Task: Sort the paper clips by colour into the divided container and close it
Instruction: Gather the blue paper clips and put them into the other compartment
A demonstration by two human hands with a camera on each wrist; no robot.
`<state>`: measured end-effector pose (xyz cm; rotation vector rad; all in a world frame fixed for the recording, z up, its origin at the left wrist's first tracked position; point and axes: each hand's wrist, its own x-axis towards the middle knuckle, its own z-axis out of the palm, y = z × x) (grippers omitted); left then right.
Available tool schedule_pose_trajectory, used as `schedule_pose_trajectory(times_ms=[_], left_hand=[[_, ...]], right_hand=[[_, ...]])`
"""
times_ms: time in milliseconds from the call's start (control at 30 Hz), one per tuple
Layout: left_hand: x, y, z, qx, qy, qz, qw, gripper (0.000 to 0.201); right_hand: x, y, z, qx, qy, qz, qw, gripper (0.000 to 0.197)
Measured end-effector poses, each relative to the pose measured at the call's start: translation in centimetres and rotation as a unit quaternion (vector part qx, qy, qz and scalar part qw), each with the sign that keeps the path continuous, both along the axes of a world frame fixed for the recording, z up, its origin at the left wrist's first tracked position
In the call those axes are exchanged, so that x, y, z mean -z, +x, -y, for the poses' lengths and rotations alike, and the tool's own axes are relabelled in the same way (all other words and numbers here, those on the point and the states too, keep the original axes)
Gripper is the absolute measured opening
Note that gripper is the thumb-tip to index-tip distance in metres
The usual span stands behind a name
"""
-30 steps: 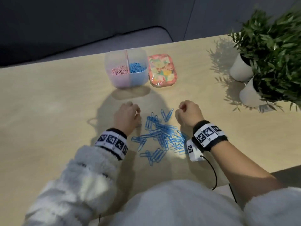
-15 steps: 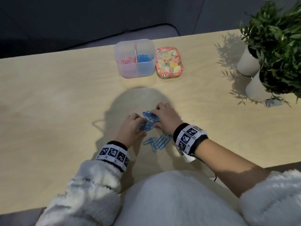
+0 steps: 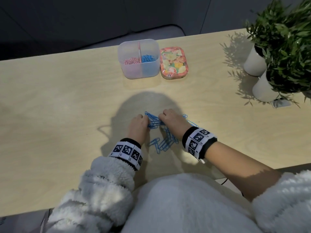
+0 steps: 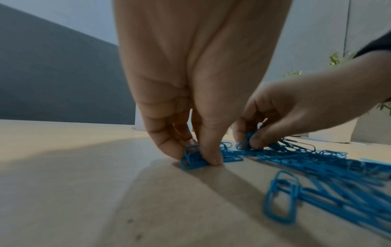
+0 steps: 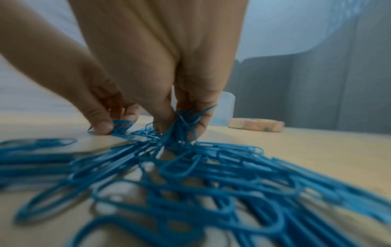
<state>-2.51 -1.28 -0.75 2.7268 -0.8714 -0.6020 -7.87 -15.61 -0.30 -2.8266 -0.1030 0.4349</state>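
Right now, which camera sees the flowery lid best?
The head view: the whole flowery lid shows, lying beside the divided container. The right wrist view catches only its low, blurry edge. The left wrist view doesn't show it.

Blue clips [image 3: 164, 140] lie heaped on the table, some pinched between fingers. At 12 o'clock from the heap stands the open clear container [image 3: 139, 68], pink clips [image 3: 131, 61] left of its divider, blue right. Its floral lid [image 3: 174, 63] lies flat at the container's 3 o'clock.
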Motion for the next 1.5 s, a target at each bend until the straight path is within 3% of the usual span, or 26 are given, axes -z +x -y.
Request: schedule_pose_trajectory(times_ms=[100, 167, 300, 400, 533, 667, 700, 767, 833, 900, 967, 1033, 1133, 1333, 1500], left_hand=[[0.2, -0.2, -0.3, 0.01, -0.005, 0.012, 1.0, 0.018], [0.3, -0.3, -0.5, 0.019, -0.007, 0.013, 1.0, 0.02], [0.3, -0.3, -0.8, 0.044, 0.015, 0.022, 0.999, 0.021], [-0.2, -0.4, -0.4, 0.063, 0.058, 0.032, 0.996, 0.024], [-0.7, -0.8, -0.1, 0.081, 0.1, 0.051, 0.99, 0.025], [-0.3, -0.9, -0.4, 0.114, 0.115, 0.066, 0.985, 0.027], [-0.2, -0.9, -0.5, 0.111, 0.103, 0.062, 0.986, 0.028], [-0.2, -0.8, -0.9, 0.089, 0.061, 0.041, 0.993, 0.027], [-0.3, -0.5, -1.4, 0.045, -0.008, 0.022, 0.999, 0.022], [-0.7, 0.3, -1.4, 0.005, -0.076, 0.01, 0.997, 0.019], [-1.7, 2.0, -0.6, -0.021, -0.131, 0.013, 0.991, 0.017], [-3.4, 4.6, 1.0, -0.036, -0.169, 0.029, 0.985, 0.016], [-6.4, 9.2, 4.4, -0.047, -0.203, 0.074, 0.975, 0.02], [-8.6, 17.1, 10.5, -0.062, -0.085, 0.059, 0.993, 0.039], [-7.7, 17.1, 10.6, -0.038, -0.121, 0.067, 0.99, 0.035]], right_hand=[[-0.1, 0.6, 1.6, 0.112, 0.118, -0.023, 0.986, 0.026], [-1.0, 1.3, 2.8, 0.193, 0.209, -0.006, 0.959, 0.021], [-4.9, 5.2, 5.5, 0.278, 0.329, 0.015, 0.902, 0.018], [-7.4, 10.3, 7.1, 0.351, 0.376, 0.018, 0.857, 0.007], [-9.9, 16.8, 8.3, 0.341, 0.349, 0.035, 0.872, 0.027], [-10.7, 20.5, 8.4, 0.318, 0.329, 0.012, 0.889, 0.014], [-10.5, 21.2, 8.1, 0.315, 0.319, 0.026, 0.893, 0.008], [-9.6, 22.6, 7.2, 0.318, 0.263, 0.046, 0.91, 0.021], [-8.6, 23.2, 6.1, 0.324, 0.2, 0.05, 0.923, 0.013], [-8.0, 23.3, 5.7, 0.329, 0.169, 0.054, 0.928, 0.02], [-8.1, 22.8, 5.9, 0.338, 0.201, 0.059, 0.917, 0.015], [-8.3, 21.4, 6.4, 0.354, 0.245, 0.079, 0.899, 0.025], [-8.1, 17.6, 7.4, 0.368, 0.31, 0.109, 0.87, 0.024], [-7.7, 6.5, 8.2, 0.287, 0.255, 0.073, 0.921, 0.016], [-4.6, -1.3, 10.7, 0.307, 0.184, 0.03, 0.933, 0.01]])
